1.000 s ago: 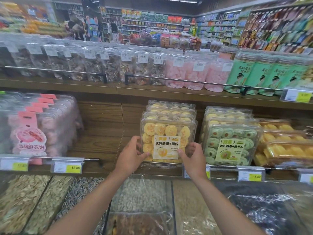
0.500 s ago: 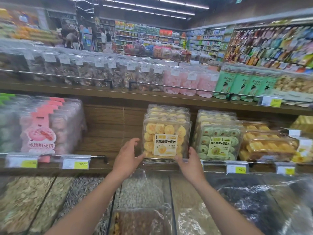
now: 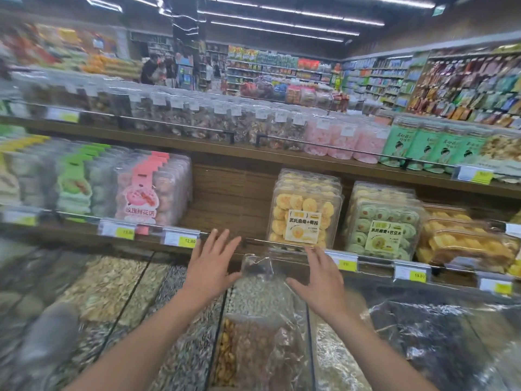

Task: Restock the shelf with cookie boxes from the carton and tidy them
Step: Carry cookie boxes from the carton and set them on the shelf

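Yellow cookie boxes (image 3: 303, 221) stand upright in a row on the wooden shelf (image 3: 231, 193), just beside green cookie boxes (image 3: 380, 227). Left hand (image 3: 210, 266) and right hand (image 3: 321, 280) hover apart below the shelf, fingers spread and released, holding nothing, above plastic-covered bins (image 3: 262, 300) of seeds and nuts.

Left hand (image 3: 210, 266), right hand (image 3: 321, 280): bare; forearms bare down to frame edge (outlines motion-blurred).

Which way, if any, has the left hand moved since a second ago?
Yes. The left hand has drawn back down-left, off the yellow cookie box, to the shelf rail.
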{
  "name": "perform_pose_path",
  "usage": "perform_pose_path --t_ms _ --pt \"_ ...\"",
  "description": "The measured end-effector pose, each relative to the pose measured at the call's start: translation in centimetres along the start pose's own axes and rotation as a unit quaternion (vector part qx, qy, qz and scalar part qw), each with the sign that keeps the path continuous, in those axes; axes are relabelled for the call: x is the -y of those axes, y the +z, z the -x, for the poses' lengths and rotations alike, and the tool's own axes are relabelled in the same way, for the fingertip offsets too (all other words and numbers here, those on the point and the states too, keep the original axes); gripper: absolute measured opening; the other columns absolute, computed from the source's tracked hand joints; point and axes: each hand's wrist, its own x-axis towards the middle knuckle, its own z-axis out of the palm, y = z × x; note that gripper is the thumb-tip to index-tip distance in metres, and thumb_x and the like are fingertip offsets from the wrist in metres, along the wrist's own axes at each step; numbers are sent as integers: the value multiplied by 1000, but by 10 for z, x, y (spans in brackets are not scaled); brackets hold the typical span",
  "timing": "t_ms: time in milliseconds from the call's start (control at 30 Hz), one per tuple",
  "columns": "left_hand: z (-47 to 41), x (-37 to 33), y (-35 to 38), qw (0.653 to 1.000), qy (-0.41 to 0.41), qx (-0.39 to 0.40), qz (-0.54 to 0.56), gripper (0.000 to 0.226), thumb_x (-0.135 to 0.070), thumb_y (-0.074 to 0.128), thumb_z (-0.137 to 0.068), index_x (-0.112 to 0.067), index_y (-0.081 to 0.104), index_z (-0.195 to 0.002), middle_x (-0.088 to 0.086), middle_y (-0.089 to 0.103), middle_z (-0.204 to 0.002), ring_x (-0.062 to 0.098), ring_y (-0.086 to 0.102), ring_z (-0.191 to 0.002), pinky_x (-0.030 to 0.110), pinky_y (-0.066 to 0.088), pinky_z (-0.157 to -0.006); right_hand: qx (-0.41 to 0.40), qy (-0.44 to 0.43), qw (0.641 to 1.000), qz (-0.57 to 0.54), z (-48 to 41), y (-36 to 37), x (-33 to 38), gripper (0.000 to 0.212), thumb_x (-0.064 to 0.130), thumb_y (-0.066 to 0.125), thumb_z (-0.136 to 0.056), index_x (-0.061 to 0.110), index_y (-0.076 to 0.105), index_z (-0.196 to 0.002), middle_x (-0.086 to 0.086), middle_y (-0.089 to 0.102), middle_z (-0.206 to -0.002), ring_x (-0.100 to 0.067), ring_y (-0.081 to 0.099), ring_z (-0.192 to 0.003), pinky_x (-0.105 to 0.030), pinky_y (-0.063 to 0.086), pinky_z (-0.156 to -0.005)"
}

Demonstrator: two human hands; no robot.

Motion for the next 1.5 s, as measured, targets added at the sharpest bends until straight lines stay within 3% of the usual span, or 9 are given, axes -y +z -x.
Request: perform_pose_path --t_ms 167,467,600,767,1100,1167,1333,1433,1500 --pt "68 22 -17 998 -37 -10 -50 93 -80 48 -92 -42 9 -167 -3 -2 -178 26 -5 -164 59 4 -129 30 -79 996 33 35 -1 35 94 74 48 -87 33 15 -165 0 8 -174 -24 8 -161 -48 13 -130" --pt "246 43 -48 986 -136 -15 -93 95 -74 54 -93 -44 1 -166 -3 -12 -172 31 -6 -163 60 -4 -125 55 -225 972 26 138 11 106 91 70 56 -92 35 14 -166 1 7 -174 -24 6 -161 -48 1 -128" --pt "336 54 -58 974 -194 -18 -116 94 -73 57 -92 -38 12 -167 2 4 -176 35 7 -163 67 14 -127 87 -278 957 14 192 26 137 92 67 57 -93 35 13 -166 -1 3 -175 -25 4 -161 -50 6 -130" --pt "438 72 -71 954 -274 6 -120 92 -73 54 -94 -41 10 -168 0 0 -177 31 -4 -164 63 2 -127 121 -334 935 9 253 51 184 93 70 54 -93 36 8 -166 -1 1 -175 -25 3 -161 -51 4 -130" --pt "617 134 -107 895 -428 36 -125 96 -68 74 -82 -34 35 -163 6 28 -173 36 21 -161 69 25 -122 185 -456 871 -1 355 106 317 91 68 55 -93 33 14 -166 -3 7 -175 -26 7 -161 -50 5 -129" --pt "648 154 -109 881 -454 45 -122 95 -67 74 -83 -35 34 -163 6 25 -174 36 20 -161 68 22 -124 191 -477 858 6 374 121 347 90 67 55 -93 32 15 -166 -3 8 -175 -27 8 -161 -49 7 -128" --pt "723 209 -108 868 -478 67 -121 91 -69 67 -88 -33 33 -164 7 24 -174 36 20 -161 67 21 -125 203 -502 840 15 424 168 425 91 66 60 -90 27 25 -165 -8 20 -172 -30 18 -159 -52 16 -127" --pt "758 250 -100 870 -470 91 -121 92 -72 75 -78 -30 49 -156 9 44 -165 38 40 -152 68 35 -117 224 -505 833 19 450 200 467 91 67 57 -92 29 19 -166 -5 15 -173 -27 14 -160 -49 14 -128" --pt "775 274 -94 869 -470 104 -117 93 -71 78 -76 -30 50 -155 10 46 -164 38 41 -152 68 36 -117 235 -507 829 25 463 221 490 90 67 55 -93 30 17 -166 -4 13 -174 -26 12 -160 -48 13 -128"
